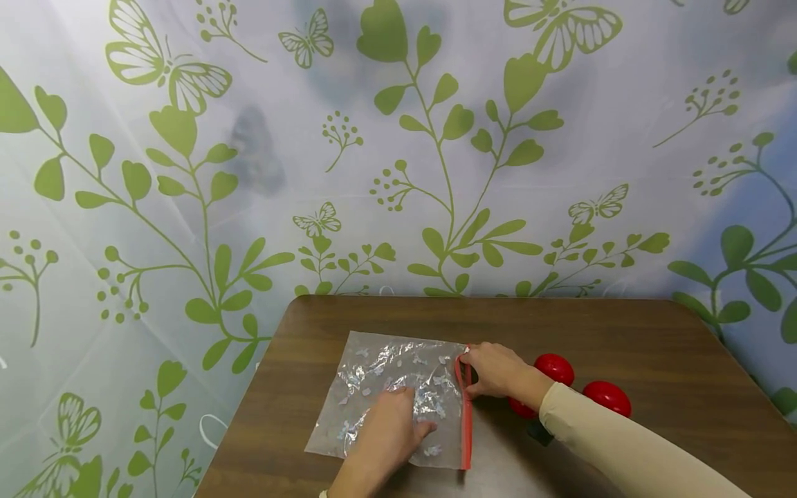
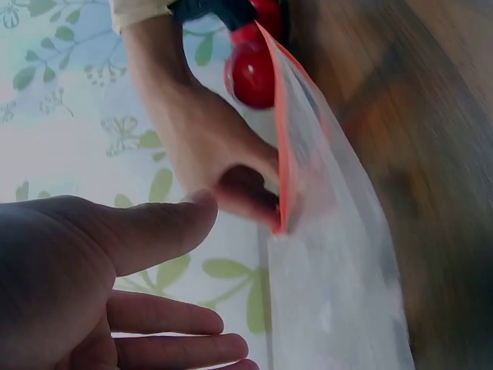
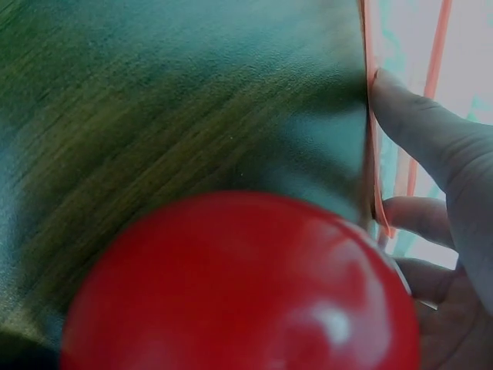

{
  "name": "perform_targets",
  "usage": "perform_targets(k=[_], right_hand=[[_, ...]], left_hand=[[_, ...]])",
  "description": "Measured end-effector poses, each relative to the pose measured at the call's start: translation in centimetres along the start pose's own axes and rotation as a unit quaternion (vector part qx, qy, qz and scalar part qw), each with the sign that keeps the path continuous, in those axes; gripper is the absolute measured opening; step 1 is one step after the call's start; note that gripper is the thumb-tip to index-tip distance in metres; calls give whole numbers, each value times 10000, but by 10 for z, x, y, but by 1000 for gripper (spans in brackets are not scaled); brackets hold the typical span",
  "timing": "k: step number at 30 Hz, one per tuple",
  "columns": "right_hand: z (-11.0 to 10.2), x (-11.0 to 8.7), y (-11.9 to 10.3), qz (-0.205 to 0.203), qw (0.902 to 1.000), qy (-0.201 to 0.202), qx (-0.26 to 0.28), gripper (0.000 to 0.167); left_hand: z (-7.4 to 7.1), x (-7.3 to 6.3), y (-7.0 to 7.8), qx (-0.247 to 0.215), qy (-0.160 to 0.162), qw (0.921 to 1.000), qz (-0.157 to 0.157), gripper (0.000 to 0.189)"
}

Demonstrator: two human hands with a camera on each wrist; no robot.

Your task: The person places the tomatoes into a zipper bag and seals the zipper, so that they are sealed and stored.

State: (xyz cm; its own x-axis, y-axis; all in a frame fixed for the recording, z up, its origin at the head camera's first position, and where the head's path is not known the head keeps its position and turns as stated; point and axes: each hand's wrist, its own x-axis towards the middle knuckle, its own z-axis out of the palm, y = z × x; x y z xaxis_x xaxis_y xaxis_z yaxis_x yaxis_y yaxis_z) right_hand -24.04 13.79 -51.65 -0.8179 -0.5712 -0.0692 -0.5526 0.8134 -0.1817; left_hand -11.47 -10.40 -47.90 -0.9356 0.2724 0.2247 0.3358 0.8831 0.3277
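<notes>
A clear plastic zip bag (image 1: 367,360) with a pale printed pattern and a red zip edge (image 1: 466,436) lies on the table. At the far end of that edge, my right hand (image 1: 501,373) grips the bag's mouth; in the right wrist view, the thumb (image 3: 408,116) and fingers are at the red strip. My left hand (image 1: 386,425) is over the middle of the bag, its fingers (image 2: 173,351) loosely extended and holding nothing. Whether it touches the plastic cannot be told. Beside the right wrist are glossy red rounded things (image 1: 607,398), one large in the right wrist view (image 3: 239,285).
The brown wooden table (image 1: 660,346) has its back edge near a hanging cloth (image 1: 311,173) printed with green leaves and butterflies. A small dark piece (image 1: 539,433) sits next to the red things, partly behind the right forearm.
</notes>
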Motion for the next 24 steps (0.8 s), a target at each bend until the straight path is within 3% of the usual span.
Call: perform_targets(k=[12, 18, 22, 24], right_hand=[[-1, 1, -1, 127, 9998, -27, 170, 40], [-1, 1, -1, 142, 9998, -43, 105, 38], [-4, 0, -3, 131, 9998, -63, 117, 40], [-6, -1, -5, 184, 9997, -117, 131, 42]], left_hand=[[23, 6, 42, 206, -370, 9981, 450, 42], [40, 5, 59, 457, -569, 9965, 400, 41], [50, 5, 66, 626, -846, 9939, 336, 53], [54, 5, 67, 707, -960, 9925, 285, 49]])
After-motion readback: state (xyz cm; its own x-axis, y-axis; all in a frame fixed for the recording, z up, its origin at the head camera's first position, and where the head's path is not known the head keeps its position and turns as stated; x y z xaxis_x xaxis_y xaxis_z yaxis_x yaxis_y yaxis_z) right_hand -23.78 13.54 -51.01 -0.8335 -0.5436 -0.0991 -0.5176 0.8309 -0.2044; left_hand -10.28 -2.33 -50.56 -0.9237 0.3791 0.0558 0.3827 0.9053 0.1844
